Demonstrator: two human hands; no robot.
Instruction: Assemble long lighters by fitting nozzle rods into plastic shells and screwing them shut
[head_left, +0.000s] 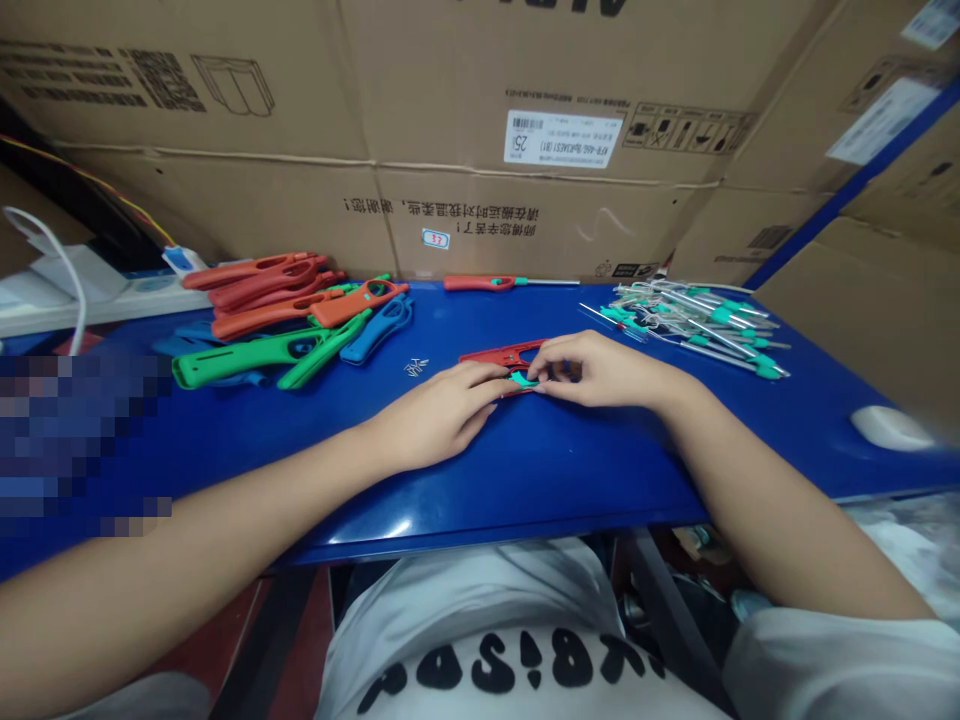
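Observation:
A red plastic lighter shell (501, 356) lies flat on the blue table (525, 470) in front of me. My left hand (442, 410) rests palm down on the table, its fingertips pressing the shell's near end. My right hand (600, 368) pinches a small teal plastic piece (523, 379) at the shell, fingers curled over it. Much of the shell is hidden under both hands.
A pile of orange, green and blue lighter shells (292, 320) lies at the left. A heap of metal tubes with teal ends (697, 318) sits at the right. One assembled red lighter (502, 283) lies by the cardboard boxes (480, 130). A white object (889, 428) sits at the right edge.

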